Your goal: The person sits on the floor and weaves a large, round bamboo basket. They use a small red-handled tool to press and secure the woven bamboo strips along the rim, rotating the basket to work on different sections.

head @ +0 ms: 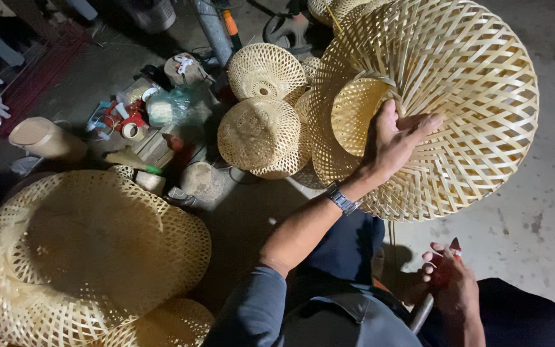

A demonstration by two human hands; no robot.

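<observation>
The left hand (pixel 396 138) is spread wide, palm and fingers flat against the inside of a large woven bamboo hat (pixel 457 109), which is held tilted with its open side toward the camera at roughly 1 o'clock in the view. A metal-band wristwatch (pixel 342 198) sits on the left wrist. The right hand (pixel 448 279), at 5 o'clock, is closed around a red-handled tool (pixel 452 252) (the working end is hidden, so its kind cannot be told); a grey bar (pixel 421 313) shows just below the hand. Count of woven pieces: one large hat in hand; two small domed woven crowns (pixel 266 69) (pixel 261 136) lying on the floor at 12 o'clock, just beside the held hat, the lower one overlapping further woven pieces behind it; one more woven piece (pixel 335 9) cut off at the top edge; one large flat-lying hat (pixel 91 250) at 8 o'clock, with at least two more partly visible under and beside it. At 10 o'clock lies a clutter of small items: one pale cylinder (pixel 43 138), one roll of tape (pixel 133 130), one clear plastic bag (pixel 178 106). The concrete floor (pixel 534 205) is bare at 3 o'clock. Dark trousers and a grey sleeve fill the bottom centre.
</observation>
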